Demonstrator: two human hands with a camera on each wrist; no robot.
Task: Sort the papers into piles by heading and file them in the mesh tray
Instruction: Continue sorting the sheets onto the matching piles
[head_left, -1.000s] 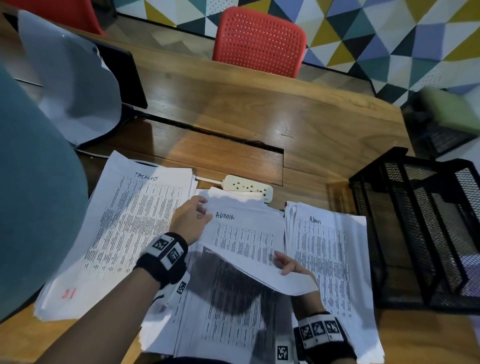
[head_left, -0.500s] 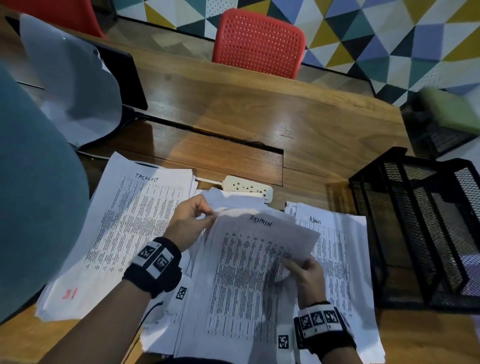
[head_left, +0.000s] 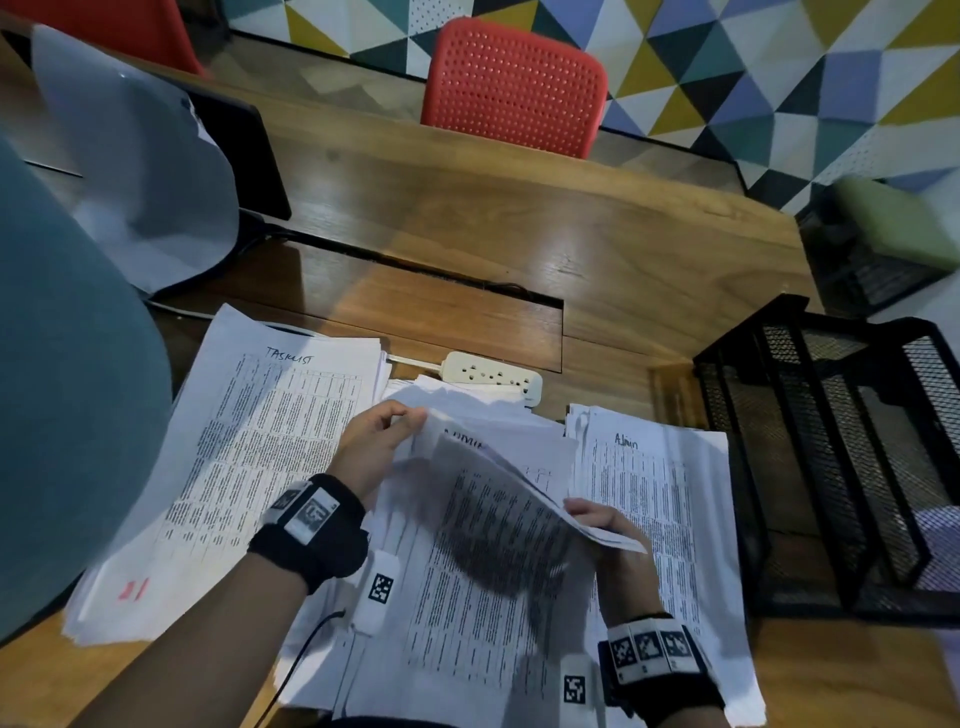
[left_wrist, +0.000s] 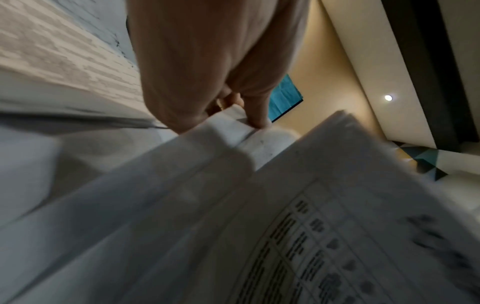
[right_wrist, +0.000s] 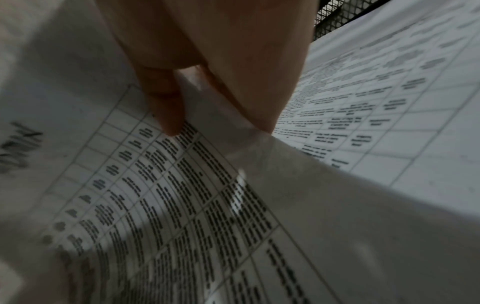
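Note:
Three paper piles lie on the wooden table. The left pile is headed TASKLIST, and the right pile is headed Admin. Between them is the middle stack, with its ADMIN heading partly covered. My left hand pinches the stack's top-left corner, seen close in the left wrist view. My right hand pinches the right edge of a lifted sheet, which curls over the stack; thumb and finger grip it in the right wrist view. The black mesh tray stands right of the piles.
A white power strip lies just behind the middle stack. At the far side stands a red chair. A dark screen draped with a pale sheet sits at back left. A large teal shape fills the left edge.
Half a second ago an ADMIN sheet was held up flat, facing me. Now my right hand lifts a sheet's right edge so it curls over the stack. My left hand stays at the corner.

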